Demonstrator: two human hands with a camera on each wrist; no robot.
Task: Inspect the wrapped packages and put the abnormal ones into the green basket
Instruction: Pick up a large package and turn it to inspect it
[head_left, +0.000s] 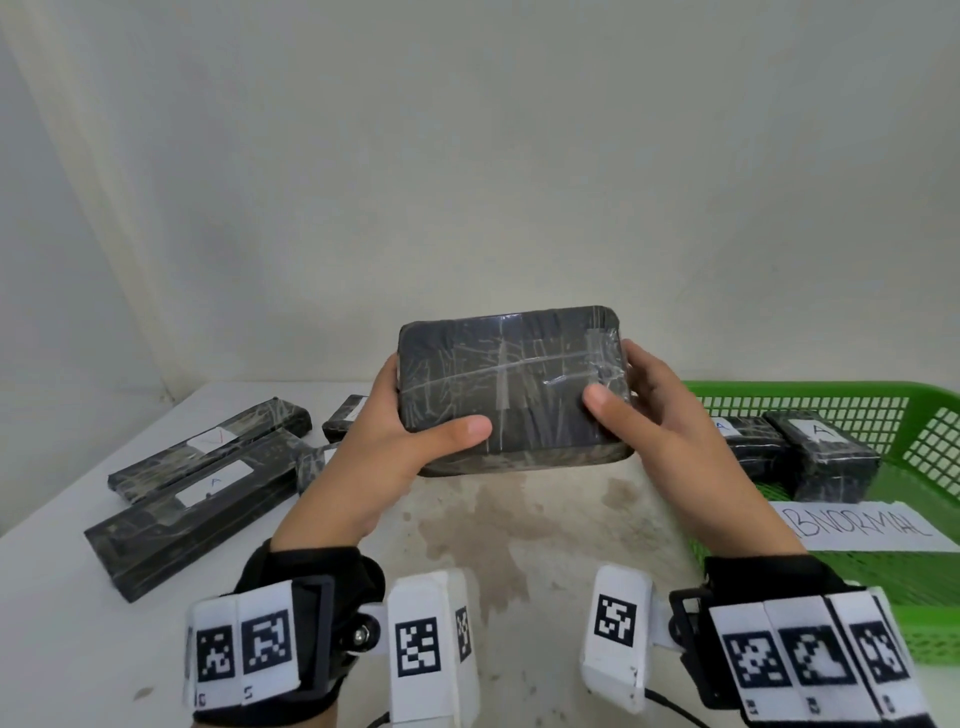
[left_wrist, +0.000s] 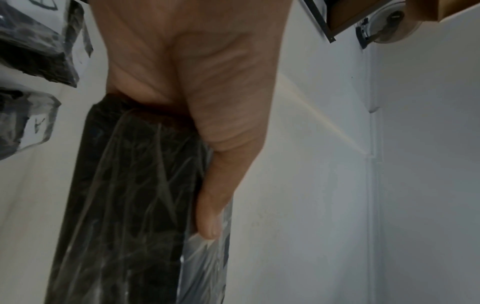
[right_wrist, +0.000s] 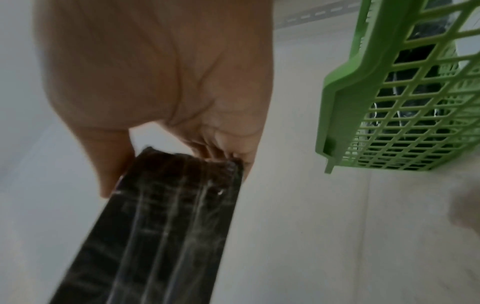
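You have a wrapped package (head_left: 511, 384) lifted clear of the table (head_left: 545, 525), broad face turned toward you, so you are mid-inspection. Your left hand (head_left: 395, 431) grips its left end, thumb across the front and fingers behind; your right hand (head_left: 644, 410) grips the right end the same way. The face you see is dark, film-wrapped, crossed by clear tape, and shows no label; whether the far side bears one you cannot tell from here, so the verdict looks open.

To your right, the green basket (head_left: 935, 431) already holds at least two packages (head_left: 821, 457), both marked A, behind a sheet reading ABNORMAL (head_left: 862, 525). That part seems done.

To your left, on the table, lie long packages (head_left: 208, 483): one labelled A, another with a red mark, plus a small package (head_left: 345, 413) behind your left hand. Judging by where they lie, the A one at least may yet belong in the basket.
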